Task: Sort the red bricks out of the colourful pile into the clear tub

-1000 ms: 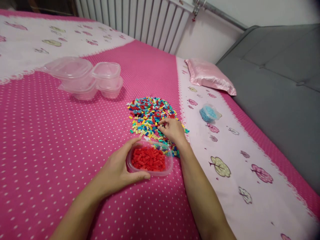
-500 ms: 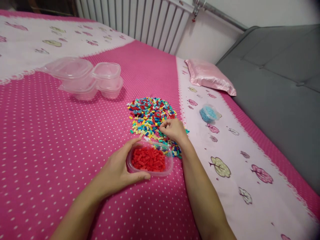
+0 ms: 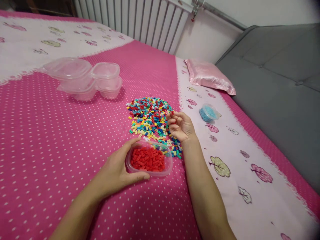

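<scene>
My left hand (image 3: pixel 123 163) is wrapped round the left end of a clear plastic container (image 3: pixel 169 165), its thumb along the near rim. Red toy bricks (image 3: pixel 148 159) fill much of this container. Just beyond it, a loose pile of mixed-colour toy bricks (image 3: pixel 150 115) is spread on the bedspread. Over the pile's right edge, my right hand (image 3: pixel 182 126) is raised with the palm turned up. Its fingers are curled and pinch small red bricks (image 3: pixel 172 113) between thumb and fingertips; exactly how many is hidden.
Stacked clear containers (image 3: pixel 82 78) stand at the back left on the pink dotted bedspread (image 3: pixel 50 150). A small tub of light blue bricks (image 3: pixel 208 113) sits to the right. Behind it lie a pink pillow (image 3: pixel 208 76) and a grey headboard (image 3: pixel 275 73). A radiator (image 3: pixel 140 21) lines the wall.
My right hand has lifted from the pile, moved slightly right and turned palm up, showing red bricks in its fingers. My left hand stays on the container.
</scene>
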Motion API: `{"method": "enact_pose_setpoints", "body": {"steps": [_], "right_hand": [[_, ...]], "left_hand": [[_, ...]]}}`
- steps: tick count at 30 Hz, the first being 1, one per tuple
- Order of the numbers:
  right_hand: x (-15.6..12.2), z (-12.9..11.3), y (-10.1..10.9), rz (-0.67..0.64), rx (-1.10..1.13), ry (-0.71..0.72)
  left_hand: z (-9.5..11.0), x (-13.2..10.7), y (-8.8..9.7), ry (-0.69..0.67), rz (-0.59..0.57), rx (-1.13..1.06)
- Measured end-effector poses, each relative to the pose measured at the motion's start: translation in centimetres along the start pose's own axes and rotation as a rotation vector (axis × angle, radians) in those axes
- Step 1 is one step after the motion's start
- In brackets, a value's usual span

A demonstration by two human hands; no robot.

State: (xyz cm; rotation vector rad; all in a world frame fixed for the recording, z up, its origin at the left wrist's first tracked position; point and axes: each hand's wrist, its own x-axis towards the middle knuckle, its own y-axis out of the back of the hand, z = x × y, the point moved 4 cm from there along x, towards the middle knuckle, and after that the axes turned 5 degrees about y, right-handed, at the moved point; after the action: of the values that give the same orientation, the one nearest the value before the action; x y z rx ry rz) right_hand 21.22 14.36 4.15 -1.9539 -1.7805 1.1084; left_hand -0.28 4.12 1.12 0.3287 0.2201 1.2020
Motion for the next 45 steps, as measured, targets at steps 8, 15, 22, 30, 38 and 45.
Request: {"method": "enact_pose_setpoints", "body": {"steps": [8, 15, 22, 30, 38, 45], "right_hand": [[0.2, -0.2, 0.4, 0.023, 0.138, 0.016], [0.4, 0.1, 0.4, 0.049, 0.056, 0.055], [0.7, 0.2, 0.4, 0.006, -0.156, 0.096], [0.8, 1.2, 0.6, 0.0, -1.037, 0.393], [0.6, 1.2, 0.4, 0.084, -1.709, 0.438], [0.0, 0.5, 0.6, 0.049, -1.833, 0.35]], "left_hand": [[0.0, 0.0, 0.0, 0.004, -0.01, -0.014], [0.1, 0.0, 0.0, 0.003, -0.009, -0.019], [0.3, 0.0, 0.1, -0.008, -0.004, -0.02], [0.1, 0.1, 0.0, -0.019, -0.01, -0.019], [0.1, 0.0, 0.0, -0.025, -0.018, -0.018], [0.0, 0.0, -0.1, -0.02, -0.016, -0.019]]}}
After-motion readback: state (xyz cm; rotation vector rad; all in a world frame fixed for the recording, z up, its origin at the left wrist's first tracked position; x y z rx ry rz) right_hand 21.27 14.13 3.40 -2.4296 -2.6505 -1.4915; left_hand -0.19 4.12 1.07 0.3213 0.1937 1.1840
